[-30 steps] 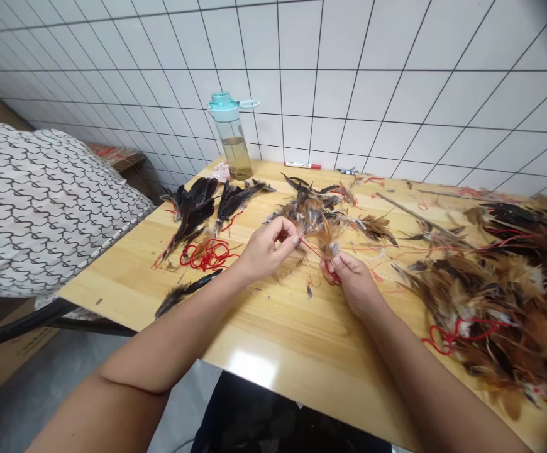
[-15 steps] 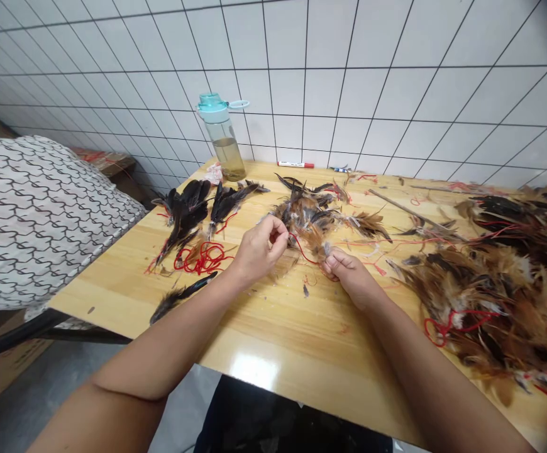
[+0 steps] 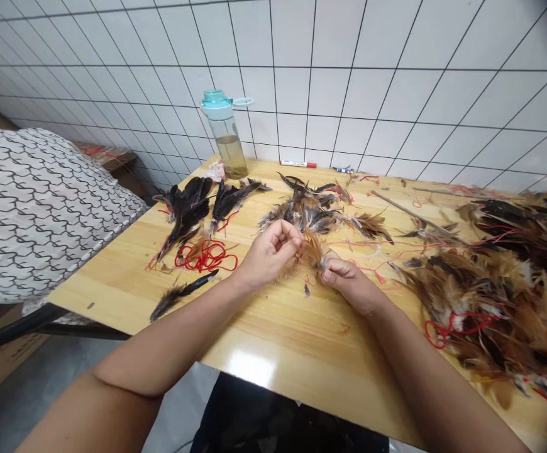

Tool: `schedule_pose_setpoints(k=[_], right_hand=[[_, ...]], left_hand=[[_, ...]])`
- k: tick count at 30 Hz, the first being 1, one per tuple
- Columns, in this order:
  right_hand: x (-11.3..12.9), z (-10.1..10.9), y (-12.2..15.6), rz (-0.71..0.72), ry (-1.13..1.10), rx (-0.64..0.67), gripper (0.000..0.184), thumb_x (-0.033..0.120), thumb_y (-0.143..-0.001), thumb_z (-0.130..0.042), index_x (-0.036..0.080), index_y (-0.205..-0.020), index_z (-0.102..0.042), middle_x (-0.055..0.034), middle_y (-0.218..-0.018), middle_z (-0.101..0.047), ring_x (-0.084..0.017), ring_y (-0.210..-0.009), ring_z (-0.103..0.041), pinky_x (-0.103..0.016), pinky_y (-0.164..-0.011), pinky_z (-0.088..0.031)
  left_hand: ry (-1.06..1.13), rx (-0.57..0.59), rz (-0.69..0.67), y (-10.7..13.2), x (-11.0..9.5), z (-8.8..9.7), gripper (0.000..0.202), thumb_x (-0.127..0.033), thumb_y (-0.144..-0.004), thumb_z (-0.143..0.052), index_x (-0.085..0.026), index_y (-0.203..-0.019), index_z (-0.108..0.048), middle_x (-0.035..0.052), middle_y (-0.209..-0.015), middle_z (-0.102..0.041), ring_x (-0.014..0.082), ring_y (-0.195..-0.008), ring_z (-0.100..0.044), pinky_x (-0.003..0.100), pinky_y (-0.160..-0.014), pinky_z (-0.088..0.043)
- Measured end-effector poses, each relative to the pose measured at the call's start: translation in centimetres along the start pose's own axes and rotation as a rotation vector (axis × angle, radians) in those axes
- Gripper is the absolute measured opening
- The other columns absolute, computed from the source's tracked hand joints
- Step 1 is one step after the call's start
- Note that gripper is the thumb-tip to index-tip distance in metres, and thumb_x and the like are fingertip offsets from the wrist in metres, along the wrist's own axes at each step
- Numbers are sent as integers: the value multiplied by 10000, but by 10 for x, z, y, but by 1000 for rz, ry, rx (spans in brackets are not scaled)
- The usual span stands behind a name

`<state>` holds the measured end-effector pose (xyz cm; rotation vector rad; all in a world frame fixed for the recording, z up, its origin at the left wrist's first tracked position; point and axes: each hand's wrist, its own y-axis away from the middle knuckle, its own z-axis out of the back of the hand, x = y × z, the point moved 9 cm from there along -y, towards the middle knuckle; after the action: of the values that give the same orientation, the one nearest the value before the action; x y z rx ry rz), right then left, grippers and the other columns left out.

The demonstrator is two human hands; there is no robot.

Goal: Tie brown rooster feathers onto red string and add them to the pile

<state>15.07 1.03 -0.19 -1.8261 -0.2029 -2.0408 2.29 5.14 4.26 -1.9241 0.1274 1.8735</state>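
Note:
My right hand [image 3: 349, 283] pinches a small bunch of brown feathers [image 3: 315, 248] by its pale quill end, with the tips pointing up and left. Close beside it, my left hand [image 3: 273, 251] is closed, thumb against fingertips, on a red string that shows only as a short bit near the feathers. Just beyond both hands lies a loose heap of grey and brown feathers [image 3: 309, 211]. A tangled coil of red string [image 3: 206, 257] rests left of my left hand, and a single dark feather [image 3: 182, 294] lies nearer the table's front.
Black feather bunches [image 3: 186, 211] lie at the left. A bottle [image 3: 230, 148] with a turquoise lid stands by the tiled wall, near a red-and-white marker [image 3: 298, 164]. Big piles of brown feathers [image 3: 500, 302] cover the right side, and a thin stick [image 3: 415, 214] lies behind.
My left hand has moved right, closer to the right hand, and the red string between them no longer shows as a long curve. The feather bunch now points up and left.

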Motion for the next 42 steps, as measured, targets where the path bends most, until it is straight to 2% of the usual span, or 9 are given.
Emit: schedule_pose_setpoints(k=[6,11,18,20,25,28,32,38,42], right_hand=[[0,-8,0,12,-24,66,442,609,-794,-608,196,-642,-641,-52,-878,-534,-205,-950,-502,-356,-922,-382],[-21,3,4,-140,-220,-109,454,652,-732,-638,217,-626,-562,-34,-752,-533,-203,-832,-506,-366,-851,-408],[-26,34,4,-116,-368,-355,433,583,-643,-741,238,-592,-483,-58,-805,-608,-235,-913,-523,-388,-857,-414],[-27,35,3,-111,-392,-347,409,550,-645,-758,235,-589,-504,-66,-855,-620,-246,-985,-524,-385,-861,-411],[-31,34,4,-138,-458,-343,355,496,-673,-767,218,-614,-554,-52,-864,-582,-195,-853,-528,-323,-705,-405],[-32,36,5,-151,-457,-375,361,492,-666,-771,217,-625,-541,-22,-761,-512,-157,-707,-474,-305,-627,-378],[-29,36,5,-159,-387,-384,371,522,-681,-740,219,-629,-532,-21,-728,-490,-153,-663,-434,-315,-613,-380],[-28,36,4,-163,-335,-426,385,546,-664,-742,223,-617,-536,-15,-694,-486,-148,-636,-417,-317,-607,-381],[-30,36,5,-161,-269,-473,396,550,-663,-739,218,-595,-534,-4,-636,-472,-149,-643,-432,-306,-607,-381]], left_hand=[[253,-28,87,0,12,0,260,-366,-779,-690,-172,-791,-517,-16,-742,-584,85,-683,-541,227,-694,-447],[310,-48,189,-3,19,0,198,-315,-801,-625,-184,-775,-478,14,-784,-597,100,-688,-562,258,-674,-475],[-182,-403,-166,-15,-25,84,117,-287,-838,-548,-196,-821,-476,-4,-790,-583,84,-672,-546,219,-650,-450],[-464,-332,-148,-17,-32,90,80,-253,-824,-557,-187,-809,-514,-8,-746,-578,91,-641,-523,218,-616,-418],[-1018,118,-84,-15,-26,68,113,-133,-774,-528,-178,-792,-630,14,-766,-629,143,-740,-563,261,-706,-422],[-1056,306,-130,-9,-24,54,224,-111,-769,-507,-210,-855,-689,37,-904,-657,181,-929,-589,296,-834,-439],[-987,563,-105,1,-7,37,257,-77,-734,-508,-225,-817,-700,29,-858,-671,161,-857,-602,268,-798,-450],[-972,607,-59,4,20,26,235,-12,-587,-517,-205,-641,-638,8,-694,-605,151,-727,-549,251,-674,-392],[-917,555,-123,-2,10,21,159,-41,-643,-517,-184,-609,-577,9,-668,-540,144,-709,-498,259,-678,-374]])
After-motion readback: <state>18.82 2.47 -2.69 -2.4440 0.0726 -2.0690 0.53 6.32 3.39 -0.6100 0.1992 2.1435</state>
